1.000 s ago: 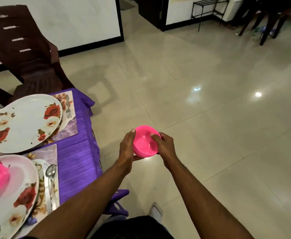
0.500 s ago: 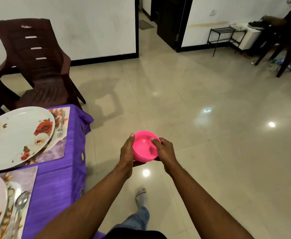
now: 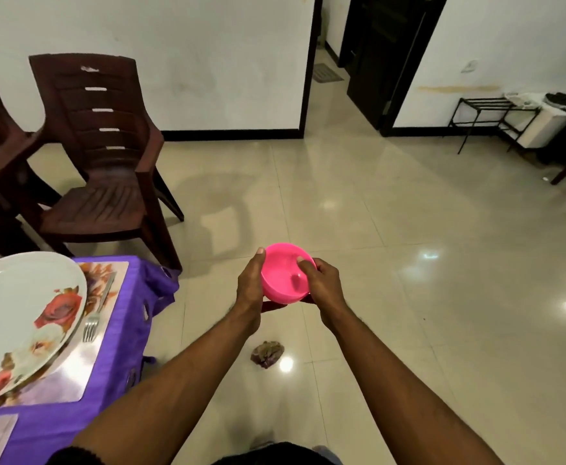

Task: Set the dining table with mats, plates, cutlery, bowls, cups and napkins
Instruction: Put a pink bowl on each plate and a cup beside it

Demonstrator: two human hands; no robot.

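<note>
Table [image 3: 120,357]: purple cloth at your left, well apart from your hands.
Plate [image 3: 23,317]: on its mat, fork [image 3: 97,312] beside it, awaiting a bowl.
Bowl [image 3: 285,273]: pink, upright over the floor, carried level.
Left hand [image 3: 249,286]: fingers curled round the wall.
Right hand [image 3: 323,286]: thumb hooked inside the rim.

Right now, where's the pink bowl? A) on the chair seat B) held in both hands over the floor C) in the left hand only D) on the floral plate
B: the left hand and right hand both grip the pink bowl over the tiled floor, to the right of the table and clear of the floral plate.
</note>
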